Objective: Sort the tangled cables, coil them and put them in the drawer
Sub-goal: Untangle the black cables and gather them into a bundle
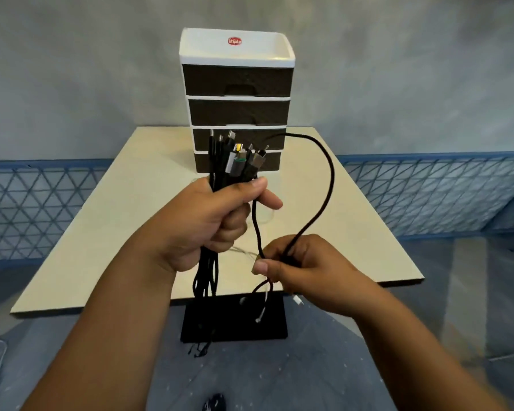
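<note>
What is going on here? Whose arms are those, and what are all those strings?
There is no machine here. A person wears a camera on their head, so you see their own two arms from above. The left hand grips a bundle of cables with the plugs pointing up. The right hand pinches one black cable that loops up and over. Behind them a small drawer tower stands on a pale table. All its drawers look closed.

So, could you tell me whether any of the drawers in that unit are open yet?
All shut. The four dark drawer fronts of the drawer unit sit flush in their white frame, none pulled out.
</note>
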Demonstrator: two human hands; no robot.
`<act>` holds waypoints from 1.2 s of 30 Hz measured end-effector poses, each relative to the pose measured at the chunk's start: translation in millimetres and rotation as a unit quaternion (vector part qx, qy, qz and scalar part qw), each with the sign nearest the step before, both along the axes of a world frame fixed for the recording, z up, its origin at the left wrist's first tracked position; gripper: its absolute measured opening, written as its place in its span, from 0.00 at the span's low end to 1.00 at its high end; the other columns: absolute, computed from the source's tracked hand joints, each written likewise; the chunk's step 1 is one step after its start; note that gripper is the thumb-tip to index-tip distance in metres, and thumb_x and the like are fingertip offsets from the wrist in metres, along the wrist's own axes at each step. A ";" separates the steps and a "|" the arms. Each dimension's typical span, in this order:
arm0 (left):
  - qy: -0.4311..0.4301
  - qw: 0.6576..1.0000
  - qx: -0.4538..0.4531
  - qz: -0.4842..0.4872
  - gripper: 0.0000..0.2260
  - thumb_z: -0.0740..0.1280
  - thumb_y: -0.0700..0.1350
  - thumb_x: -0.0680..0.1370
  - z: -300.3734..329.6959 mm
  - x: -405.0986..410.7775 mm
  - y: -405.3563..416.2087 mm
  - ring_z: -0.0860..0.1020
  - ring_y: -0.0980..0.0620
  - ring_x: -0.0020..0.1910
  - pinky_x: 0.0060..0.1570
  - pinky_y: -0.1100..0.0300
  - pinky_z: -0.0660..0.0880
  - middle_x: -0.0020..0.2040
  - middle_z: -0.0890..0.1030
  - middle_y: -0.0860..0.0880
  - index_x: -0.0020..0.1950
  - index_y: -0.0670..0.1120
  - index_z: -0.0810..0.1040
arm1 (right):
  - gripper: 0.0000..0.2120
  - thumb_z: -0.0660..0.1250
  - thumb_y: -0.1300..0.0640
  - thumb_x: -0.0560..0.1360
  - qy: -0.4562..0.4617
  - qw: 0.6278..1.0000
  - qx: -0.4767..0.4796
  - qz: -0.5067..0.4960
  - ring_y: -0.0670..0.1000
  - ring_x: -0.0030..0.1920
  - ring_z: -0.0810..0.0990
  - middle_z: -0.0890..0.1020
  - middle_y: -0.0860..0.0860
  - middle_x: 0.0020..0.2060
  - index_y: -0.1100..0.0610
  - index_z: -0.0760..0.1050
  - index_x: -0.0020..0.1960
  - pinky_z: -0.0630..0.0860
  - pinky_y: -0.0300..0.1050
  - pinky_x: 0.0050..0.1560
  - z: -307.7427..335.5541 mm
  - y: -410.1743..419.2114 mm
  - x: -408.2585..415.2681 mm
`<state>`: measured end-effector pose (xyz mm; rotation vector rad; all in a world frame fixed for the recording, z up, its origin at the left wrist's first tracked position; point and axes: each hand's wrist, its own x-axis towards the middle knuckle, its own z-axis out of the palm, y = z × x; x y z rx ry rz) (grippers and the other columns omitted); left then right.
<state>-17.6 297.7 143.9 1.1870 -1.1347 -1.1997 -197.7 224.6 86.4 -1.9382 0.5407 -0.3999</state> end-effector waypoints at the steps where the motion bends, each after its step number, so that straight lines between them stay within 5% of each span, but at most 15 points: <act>1: -0.027 0.999 0.000 0.024 0.14 0.66 0.54 0.77 0.6 -6.0 5.3 0.54 0.56 0.22 0.22 0.66 0.52 0.25 0.58 0.53 0.48 0.44 0.83 | 0.09 0.70 0.51 0.77 0.005 1.000 0.005 -0.014 0.48 0.31 0.72 0.76 0.48 0.30 0.56 0.80 0.44 0.70 0.45 0.35 -4.2 5.8 -8.7; 3: -0.071 0.994 0.002 0.087 0.15 0.64 0.53 0.79 -0.1 -12.9 11.8 0.55 0.56 0.23 0.22 0.66 0.54 0.25 0.59 0.54 0.50 0.42 0.81 | 0.09 0.70 0.51 0.77 0.017 0.998 0.025 -0.047 0.48 0.32 0.75 0.78 0.49 0.31 0.56 0.81 0.44 0.73 0.45 0.37 -13.3 13.6 -25.3; 7: -0.047 0.984 -0.016 0.173 0.15 0.63 0.52 0.81 -0.8 -19.9 26.3 0.55 0.56 0.22 0.22 0.66 0.53 0.23 0.60 0.53 0.39 0.45 0.73 | 0.09 0.70 0.49 0.77 0.122 0.991 0.002 -0.051 0.45 0.31 0.76 0.79 0.50 0.31 0.52 0.79 0.40 0.75 0.45 0.37 -37.7 26.9 -54.5; 9: 0.013 0.985 -0.042 0.169 0.17 0.62 0.53 0.81 1.5 -22.0 32.9 0.55 0.57 0.21 0.21 0.67 0.53 0.23 0.59 0.54 0.36 0.47 0.69 | 0.10 0.70 0.47 0.76 0.185 0.982 -0.027 -0.020 0.45 0.33 0.77 0.81 0.54 0.34 0.53 0.80 0.42 0.77 0.48 0.38 -51.4 31.3 -64.6; 14: 0.142 0.976 -0.119 0.112 0.18 0.57 0.55 0.83 7.2 -30.7 46.5 0.55 0.60 0.20 0.19 0.70 0.55 0.22 0.59 0.56 0.35 0.49 0.67 | 0.11 0.67 0.46 0.78 0.299 0.953 -0.007 0.041 0.42 0.31 0.78 0.80 0.47 0.35 0.53 0.78 0.44 0.76 0.36 0.35 -81.1 44.7 -75.9; 20: 0.161 0.970 -0.165 0.078 0.17 0.53 0.55 0.84 14.9 -48.6 50.8 0.53 0.58 0.21 0.20 0.68 0.51 0.24 0.56 0.54 0.38 0.49 0.66 | 0.23 0.64 0.38 0.77 0.438 0.897 -0.040 0.044 0.51 0.34 0.83 0.82 0.54 0.35 0.59 0.78 0.46 0.81 0.43 0.40 -92.3 50.6 -75.2; 22: 0.161 0.969 -0.174 0.067 0.17 0.52 0.55 0.84 18.2 -53.7 50.6 0.52 0.58 0.22 0.20 0.68 0.51 0.25 0.55 0.53 0.38 0.49 0.65 | 0.24 0.63 0.36 0.76 0.480 0.865 -0.138 0.040 0.51 0.32 0.79 0.78 0.52 0.30 0.57 0.74 0.37 0.80 0.46 0.41 -81.3 48.8 -74.9; 23: 0.162 0.969 -0.178 0.060 0.17 0.52 0.55 0.84 20.1 -55.8 50.1 0.52 0.58 0.22 0.20 0.68 0.51 0.26 0.54 0.53 0.38 0.49 0.65 | 0.24 0.62 0.37 0.77 0.472 0.860 -0.190 0.029 0.50 0.31 0.75 0.74 0.51 0.29 0.55 0.70 0.34 0.76 0.44 0.38 -73.4 47.9 -73.9; 25: 0.162 0.969 -0.181 0.047 0.17 0.51 0.55 0.84 23.6 -60.3 48.8 0.52 0.58 0.22 0.20 0.68 0.50 0.26 0.54 0.53 0.38 0.49 0.65 | 0.20 0.60 0.41 0.80 0.351 0.909 -0.224 -0.017 0.47 0.32 0.71 0.73 0.49 0.31 0.55 0.71 0.38 0.69 0.43 0.34 -60.8 45.9 -69.7; 27: 0.163 0.970 -0.178 0.042 0.18 0.51 0.55 0.84 25.7 -65.7 46.0 0.51 0.58 0.22 0.21 0.68 0.50 0.26 0.54 0.53 0.38 0.49 0.65 | 0.18 0.58 0.39 0.79 0.137 0.980 -0.130 -0.057 0.45 0.39 0.78 0.79 0.49 0.37 0.53 0.77 0.47 0.75 0.45 0.41 -48.6 47.4 -64.5; 29: 0.166 0.971 -0.169 0.043 0.18 0.51 0.54 0.85 25.4 -71.6 42.2 0.51 0.57 0.22 0.21 0.67 0.49 0.26 0.54 0.53 0.38 0.49 0.65 | 0.22 0.59 0.35 0.75 -0.033 0.998 0.001 -0.045 0.45 0.50 0.82 0.83 0.48 0.48 0.49 0.78 0.56 0.79 0.47 0.52 -40.7 50.8 -57.5; 31: 0.176 0.970 -0.163 0.039 0.18 0.51 0.54 0.85 24.5 -75.9 38.6 0.51 0.57 0.22 0.21 0.67 0.48 0.26 0.53 0.53 0.38 0.49 0.65 | 0.22 0.63 0.36 0.73 -0.070 0.996 0.047 -0.004 0.49 0.53 0.82 0.83 0.48 0.52 0.49 0.76 0.60 0.80 0.49 0.55 -44.5 55.1 -48.1; 34: 0.179 0.969 -0.162 0.048 0.17 0.53 0.55 0.84 21.7 -74.4 35.2 0.51 0.57 0.22 0.21 0.67 0.49 0.26 0.53 0.53 0.38 0.49 0.65 | 0.17 0.61 0.38 0.76 -0.037 0.999 -0.029 0.022 0.51 0.47 0.81 0.82 0.48 0.45 0.51 0.76 0.52 0.78 0.57 0.51 -61.5 61.4 -30.5; 36: 0.177 0.967 -0.169 0.065 0.17 0.53 0.55 0.84 18.9 -68.1 33.9 0.51 0.57 0.22 0.21 0.66 0.49 0.26 0.54 0.53 0.38 0.49 0.65 | 0.14 0.58 0.41 0.79 -0.036 0.997 -0.052 0.038 0.48 0.43 0.78 0.78 0.44 0.40 0.51 0.73 0.49 0.75 0.54 0.47 -73.9 62.6 -24.7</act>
